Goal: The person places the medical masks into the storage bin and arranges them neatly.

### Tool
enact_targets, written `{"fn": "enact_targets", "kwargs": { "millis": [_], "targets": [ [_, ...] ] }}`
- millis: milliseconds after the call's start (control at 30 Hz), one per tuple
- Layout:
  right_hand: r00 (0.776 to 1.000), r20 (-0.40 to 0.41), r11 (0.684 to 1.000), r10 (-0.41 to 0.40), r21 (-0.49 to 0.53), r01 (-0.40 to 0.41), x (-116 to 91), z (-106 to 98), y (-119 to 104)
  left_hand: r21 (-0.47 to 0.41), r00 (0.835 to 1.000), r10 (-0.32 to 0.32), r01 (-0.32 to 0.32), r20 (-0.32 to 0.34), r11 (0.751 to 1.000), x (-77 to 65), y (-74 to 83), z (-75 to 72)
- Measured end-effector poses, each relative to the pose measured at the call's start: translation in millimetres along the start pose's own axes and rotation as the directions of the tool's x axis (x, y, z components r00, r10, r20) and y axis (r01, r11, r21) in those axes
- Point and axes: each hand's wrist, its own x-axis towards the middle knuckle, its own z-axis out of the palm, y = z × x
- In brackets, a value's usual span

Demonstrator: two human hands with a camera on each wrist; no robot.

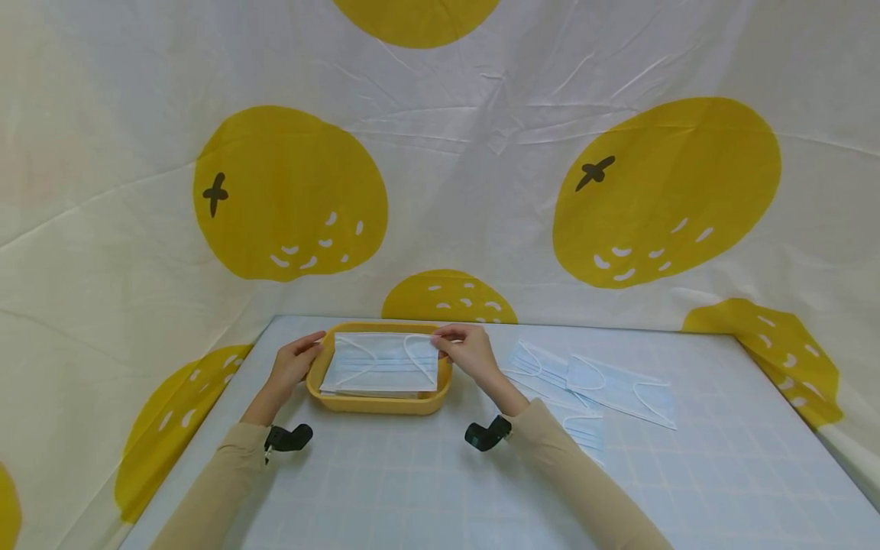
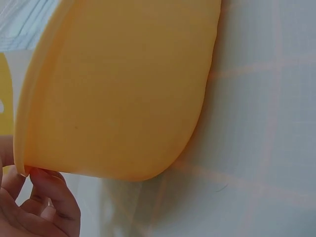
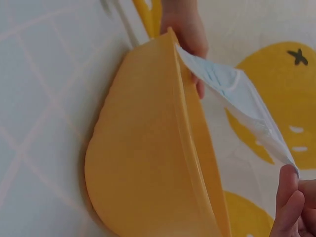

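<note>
On the table (image 1: 385, 489), near its far edge, a yellow bin (image 1: 376, 406) is pinched by its rim in the left hand (image 1: 293, 362), seemingly for steadiness; above, a mask (image 1: 386, 363) is corner-pinched by the right hand (image 1: 470, 351), perhaps to keep it spread.

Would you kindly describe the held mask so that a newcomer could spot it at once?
On the table stands a yellow basket. Over its opening slants a pale-blue mask. Unlike the loose masks lying on the table, its edge is pinched by the right hand.
</note>
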Motion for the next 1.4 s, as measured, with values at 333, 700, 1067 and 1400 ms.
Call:
{"fn": "enact_targets", "kwargs": {
  "millis": [333, 700, 1067, 1400],
  "targets": [
    [0.997, 0.033, 0.997, 0.071, 0.010, -0.072, 7, 9, 0, 0.019, 1.000, -0.004, 0.004, 0.031, 1.000, 1.0, 0.4, -0.5],
    [0.995, 0.020, 0.995, 0.099, -0.001, -0.099, 16, 16, 3, 0.014, 0.997, -0.007, 0.006, 0.080, 1.000, 7.0, 1.0, 3.6],
    [0.992, 0.042, 0.993, 0.119, 0.020, -0.119, 20, 23, 8, -0.008, 0.997, -0.012, 0.012, 0.080, 1.000, 7.9, 0.7, 6.3],
    [0.998, 0.067, 0.999, -0.014, -0.044, 0.017, 19, 37, 13, 0.006, 0.999, 0.009, -0.010, 0.050, 1.000, -3.1, -2.4, -2.6]
  ]
}}
